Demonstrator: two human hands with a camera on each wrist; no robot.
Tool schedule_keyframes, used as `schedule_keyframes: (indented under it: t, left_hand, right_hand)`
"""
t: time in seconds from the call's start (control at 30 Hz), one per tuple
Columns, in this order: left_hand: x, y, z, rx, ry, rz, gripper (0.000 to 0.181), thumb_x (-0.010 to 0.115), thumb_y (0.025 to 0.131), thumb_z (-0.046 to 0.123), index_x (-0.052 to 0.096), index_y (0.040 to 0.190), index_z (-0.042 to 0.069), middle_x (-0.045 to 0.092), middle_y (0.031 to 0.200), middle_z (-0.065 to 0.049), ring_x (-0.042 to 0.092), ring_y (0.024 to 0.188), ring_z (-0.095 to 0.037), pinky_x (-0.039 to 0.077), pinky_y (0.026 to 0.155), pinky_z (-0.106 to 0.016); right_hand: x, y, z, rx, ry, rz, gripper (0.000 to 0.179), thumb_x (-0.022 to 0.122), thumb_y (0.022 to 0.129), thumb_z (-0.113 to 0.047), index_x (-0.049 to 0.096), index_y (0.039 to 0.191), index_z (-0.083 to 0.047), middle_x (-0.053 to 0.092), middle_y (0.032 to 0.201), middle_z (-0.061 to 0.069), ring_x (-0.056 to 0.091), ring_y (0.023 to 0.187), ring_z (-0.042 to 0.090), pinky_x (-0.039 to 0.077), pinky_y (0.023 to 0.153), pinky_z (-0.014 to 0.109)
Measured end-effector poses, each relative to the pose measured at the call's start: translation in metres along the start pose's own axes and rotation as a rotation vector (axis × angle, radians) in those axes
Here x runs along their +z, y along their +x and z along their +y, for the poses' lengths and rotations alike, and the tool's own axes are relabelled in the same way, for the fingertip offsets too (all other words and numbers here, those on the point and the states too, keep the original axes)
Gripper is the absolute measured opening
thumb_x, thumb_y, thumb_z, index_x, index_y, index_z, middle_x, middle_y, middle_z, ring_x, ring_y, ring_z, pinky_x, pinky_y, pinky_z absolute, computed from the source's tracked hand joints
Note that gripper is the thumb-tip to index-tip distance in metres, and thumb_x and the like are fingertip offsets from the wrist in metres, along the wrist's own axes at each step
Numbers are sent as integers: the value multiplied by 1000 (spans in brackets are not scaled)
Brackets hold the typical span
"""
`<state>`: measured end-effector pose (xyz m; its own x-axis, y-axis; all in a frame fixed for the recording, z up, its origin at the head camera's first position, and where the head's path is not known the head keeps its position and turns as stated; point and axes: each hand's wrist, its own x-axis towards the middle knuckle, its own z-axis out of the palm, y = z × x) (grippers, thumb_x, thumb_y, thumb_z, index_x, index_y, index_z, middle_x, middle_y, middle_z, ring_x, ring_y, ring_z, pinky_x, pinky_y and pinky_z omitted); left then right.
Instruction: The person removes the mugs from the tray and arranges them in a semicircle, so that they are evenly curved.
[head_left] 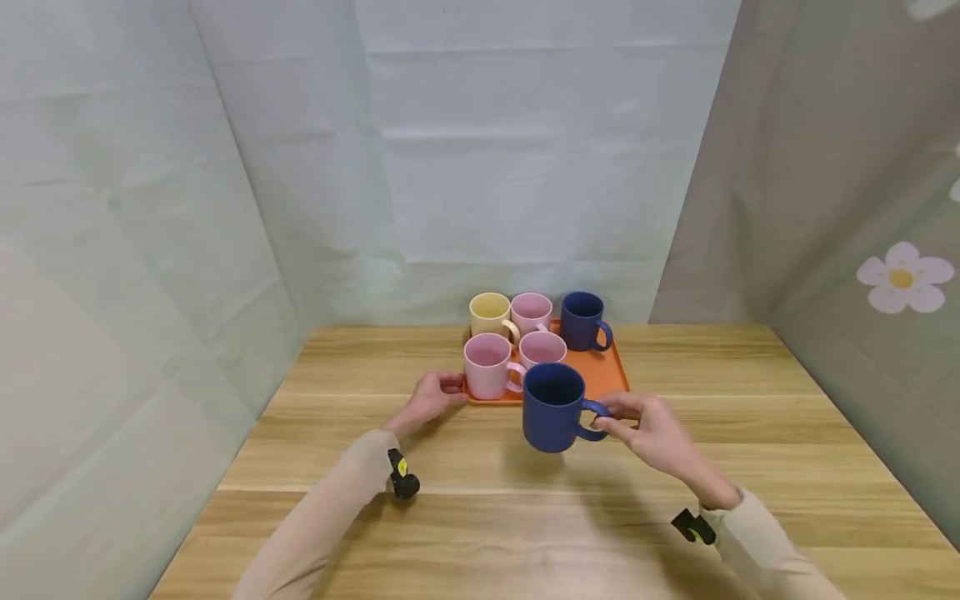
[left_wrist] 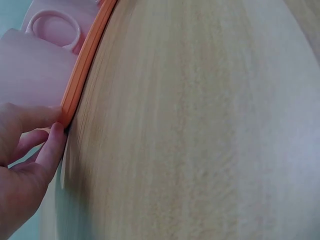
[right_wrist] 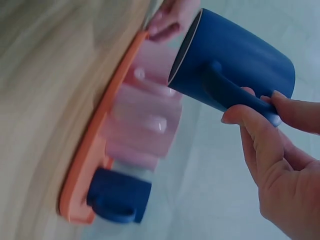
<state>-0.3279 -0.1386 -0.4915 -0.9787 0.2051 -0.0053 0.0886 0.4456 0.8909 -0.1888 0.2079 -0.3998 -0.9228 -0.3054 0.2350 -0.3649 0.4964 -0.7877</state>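
Observation:
My right hand [head_left: 656,433] pinches the handle of a dark blue mug [head_left: 553,410] between thumb and fingers. The mug is upright in the air, in front of an orange tray [head_left: 604,375], with its shadow on the table below. At the tray's near left corner, my left hand [head_left: 435,396] grips the rim; the left wrist view shows its thumb and fingers on either side of the orange edge [left_wrist: 80,82]. Right beside these fingers stands a pink mug [head_left: 487,371] on the tray. A second pink mug [head_left: 543,346] is partly hidden behind the held one.
Along the tray's back stand a yellow mug [head_left: 490,310], another pink mug [head_left: 531,309] and a second dark blue mug [head_left: 582,323]. Bare tray surface shows at the front right. The wooden table [head_left: 480,533] ends at a pale cloth wall [head_left: 540,167] behind.

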Motion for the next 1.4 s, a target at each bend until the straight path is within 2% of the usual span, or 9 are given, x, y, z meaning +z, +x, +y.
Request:
schedule_keyframes:
  t: [0.23, 0.43, 0.67, 0.83, 1.03, 1.17, 1.4]
  left_hand:
    - [-1, 0, 0, 6, -5, -4, 37, 70, 81, -6, 62, 118, -9, 66, 116, -26, 68, 103, -33, 61, 89, -34]
    - [-1, 0, 3, 30, -11, -28, 37, 70, 81, -7, 61, 117, -12, 65, 115, -29, 67, 102, -35, 61, 89, -35]
    - [0, 3, 3, 33, -55, 16, 45, 73, 76, -10, 60, 120, -9, 65, 117, -27, 65, 109, -35, 57, 96, -38]
    - [1, 4, 3, 34, -90, 19, 50, 73, 75, -13, 59, 123, -10, 63, 120, -28, 64, 112, -37, 55, 98, -40]
    - [2, 2, 5, 43, -92, 4, 51, 72, 76, -13, 56, 125, -12, 61, 123, -31, 61, 115, -39, 54, 99, -41]
    - [2, 1, 5, 36, -87, 1, 53, 71, 77, -12, 54, 128, -12, 58, 128, -31, 59, 118, -40, 52, 100, -42]
    - [3, 2, 3, 18, -68, 8, 56, 72, 76, -12, 54, 129, -10, 58, 129, -29, 60, 119, -38, 53, 99, -41]
  right_hand:
    - [24, 4, -5, -72, 88, -147, 20, 68, 89, -12, 69, 106, -1, 73, 96, 14, 72, 86, 15, 61, 73, 20]
    - [45, 4, -9, -128, 95, -214, 20, 70, 88, -14, 71, 104, -2, 74, 90, 8, 68, 80, 5, 60, 64, 20]
    - [58, -2, -15, -175, 102, -293, 17, 70, 88, -15, 71, 101, -5, 74, 87, 1, 66, 78, 1, 61, 66, 23]
    - [61, -5, -19, -167, 128, -327, 16, 69, 88, -16, 72, 101, -7, 75, 89, 1, 66, 79, 3, 61, 67, 23]
    - [63, -6, -25, -166, 127, -329, 17, 69, 89, -17, 72, 101, -7, 75, 89, 1, 65, 78, 1, 59, 65, 19]
    - [68, -5, -27, -187, 119, -341, 15, 70, 88, -17, 72, 101, -8, 75, 88, -1, 65, 78, 0, 60, 67, 20]
    - [83, -7, -32, -146, 187, -428, 17, 70, 88, -16, 71, 102, -6, 74, 87, 1, 63, 79, -2, 60, 70, 17]
